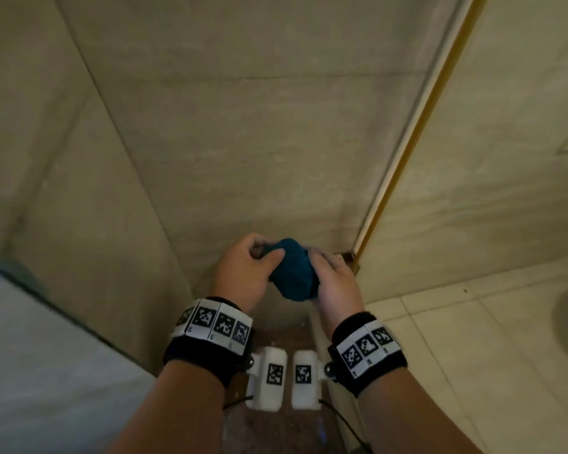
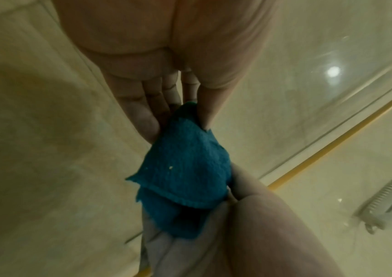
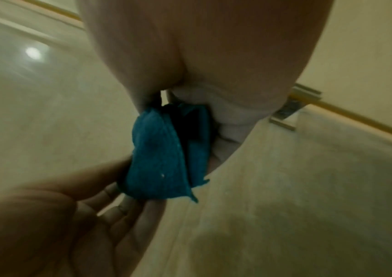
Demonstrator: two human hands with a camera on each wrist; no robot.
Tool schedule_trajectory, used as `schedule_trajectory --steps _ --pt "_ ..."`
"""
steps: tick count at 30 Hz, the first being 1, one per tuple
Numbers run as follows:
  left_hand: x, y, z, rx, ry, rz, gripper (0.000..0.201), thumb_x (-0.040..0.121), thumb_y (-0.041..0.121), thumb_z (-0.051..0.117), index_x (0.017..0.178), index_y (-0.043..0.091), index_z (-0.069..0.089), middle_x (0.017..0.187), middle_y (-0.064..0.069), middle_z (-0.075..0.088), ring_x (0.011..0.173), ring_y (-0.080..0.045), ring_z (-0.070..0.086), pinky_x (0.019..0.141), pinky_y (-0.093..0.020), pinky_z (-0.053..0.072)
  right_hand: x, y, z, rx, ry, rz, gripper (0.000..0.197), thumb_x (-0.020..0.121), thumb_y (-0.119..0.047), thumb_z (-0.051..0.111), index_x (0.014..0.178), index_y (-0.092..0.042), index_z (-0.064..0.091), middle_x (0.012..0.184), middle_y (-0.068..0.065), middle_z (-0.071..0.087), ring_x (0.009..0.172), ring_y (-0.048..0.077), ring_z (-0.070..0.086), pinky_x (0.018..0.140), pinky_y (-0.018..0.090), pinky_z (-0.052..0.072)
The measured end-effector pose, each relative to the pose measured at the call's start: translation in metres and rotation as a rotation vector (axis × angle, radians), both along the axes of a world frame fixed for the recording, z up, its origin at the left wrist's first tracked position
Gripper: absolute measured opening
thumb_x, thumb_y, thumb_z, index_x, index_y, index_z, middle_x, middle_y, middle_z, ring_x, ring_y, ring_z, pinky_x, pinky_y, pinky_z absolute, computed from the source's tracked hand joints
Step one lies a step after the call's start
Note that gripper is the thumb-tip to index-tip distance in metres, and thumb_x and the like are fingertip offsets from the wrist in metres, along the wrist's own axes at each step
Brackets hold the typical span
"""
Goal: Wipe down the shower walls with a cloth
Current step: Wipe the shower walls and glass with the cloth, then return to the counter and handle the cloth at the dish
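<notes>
Walls (image 1: 236,132) of pale beige tile meet at a corner ahead, with a yellow-edged glass panel (image 1: 404,152) to the right. Low in front of that corner, the left hand (image 1: 243,270) and right hand (image 1: 336,283) hold a bunched blue cloth (image 1: 292,270) between them. Each grip is curled around it: left thumb and fingers (image 2: 143,116) pinch one end, right fingers (image 3: 233,120) wrap the other.
</notes>
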State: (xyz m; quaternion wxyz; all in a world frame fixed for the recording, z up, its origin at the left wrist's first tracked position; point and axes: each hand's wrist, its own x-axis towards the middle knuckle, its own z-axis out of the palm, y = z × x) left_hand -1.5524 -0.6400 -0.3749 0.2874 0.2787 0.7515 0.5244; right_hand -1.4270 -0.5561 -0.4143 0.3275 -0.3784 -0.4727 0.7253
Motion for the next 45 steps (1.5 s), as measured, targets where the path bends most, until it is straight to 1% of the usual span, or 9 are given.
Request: schedule_trajectory --steps 3,7,11,16,24,28,36,41,45 --pt "0.014 -0.015 0.017 -0.101 -0.013 0.011 0.007 0.101 0.024 0.068 0.095 0.024 0.065 0.093 0.001 0.073 0.088 -0.018 0.071 0.083 -0.051 0.062 0.013 -0.02 0.002 -0.113 -0.059 -0.028 0.024 0.103 -0.033 0.059 0.106 -0.02 0.079 0.107 0.011 0.077 0.102 0.031 0.073 0.098 0.057 0.055" --pt "0.021 -0.033 0.047 -0.141 -0.009 0.038 0.011 0.101 0.028 0.067 0.092 0.023 0.063 0.09 -0.001 0.074 0.083 -0.019 0.072 0.08 -0.051 0.061 0.024 -0.046 0.031 -0.309 -0.032 -0.065 0.032 0.102 -0.036 0.061 0.106 -0.009 0.077 0.106 0.02 0.075 0.1 0.037 0.073 0.092 0.055 0.056" --pt "0.026 -0.043 0.087 -0.167 -0.034 0.055 0.011 0.1 0.025 0.067 0.091 0.025 0.061 0.088 0.001 0.074 0.084 -0.021 0.073 0.074 -0.043 0.061 0.021 -0.056 0.062 -0.323 0.02 -0.078 0.03 0.103 -0.031 0.06 0.101 -0.007 0.078 0.099 0.022 0.074 0.086 0.032 0.071 0.074 0.044 0.055" --pt "0.014 -0.043 0.138 -0.154 0.048 -0.028 0.015 0.1 0.03 0.066 0.09 0.022 0.06 0.092 -0.007 0.071 0.086 -0.025 0.07 0.082 -0.054 0.06 0.01 -0.058 0.104 -0.293 0.058 -0.132 0.031 0.103 -0.027 0.06 0.119 -0.003 0.07 0.107 0.022 0.074 0.095 0.033 0.071 0.083 0.049 0.056" --pt "0.03 -0.071 0.203 -0.114 -0.112 -0.02 0.014 0.102 0.025 0.065 0.09 0.028 0.058 0.09 -0.001 0.073 0.087 -0.024 0.074 0.073 -0.044 0.063 0.028 -0.093 0.179 -0.24 -0.016 -0.191 0.034 0.088 -0.042 0.073 0.102 -0.011 0.075 0.097 0.018 0.073 0.089 0.033 0.069 0.081 0.051 0.052" --pt "0.042 -0.103 0.234 -0.166 -0.159 -0.054 0.008 0.089 0.048 0.065 0.089 0.042 0.061 0.089 0.004 0.074 0.086 -0.024 0.075 0.073 -0.055 0.064 0.051 -0.124 0.223 -0.248 -0.067 -0.192 0.035 0.089 -0.046 0.074 0.096 -0.012 0.078 0.092 0.016 0.07 0.087 0.032 0.064 0.079 0.05 0.048" --pt "0.058 -0.165 0.299 -0.131 -0.15 -0.093 0.011 0.098 0.037 0.067 0.087 0.037 0.064 0.088 0.005 0.073 0.083 -0.024 0.074 0.067 -0.049 0.064 0.089 -0.189 0.317 -0.152 -0.107 -0.265 0.035 0.104 -0.032 0.059 0.081 -0.019 0.081 0.089 0.005 0.078 0.084 0.018 0.074 0.079 0.036 0.058" --pt "0.075 -0.205 0.355 -0.093 -0.181 -0.141 0.01 0.102 0.027 0.065 0.092 0.026 0.063 0.093 -0.008 0.074 0.08 -0.027 0.074 0.057 -0.035 0.057 0.118 -0.237 0.373 -0.155 -0.058 -0.349 0.023 0.104 -0.006 0.051 0.112 0.006 0.069 0.095 0.012 0.075 0.089 0.025 0.071 0.08 0.037 0.058" --pt "0.096 -0.218 0.409 -0.09 -0.184 -0.199 0.021 0.089 0.044 0.075 0.106 0.038 0.064 0.108 0.007 0.073 0.092 -0.017 0.073 0.077 -0.046 0.064 0.143 -0.249 0.428 -0.085 -0.088 -0.342 0.028 0.097 0.008 0.048 0.111 -0.001 0.07 0.105 0.016 0.075 0.099 0.032 0.07 0.091 0.048 0.057"
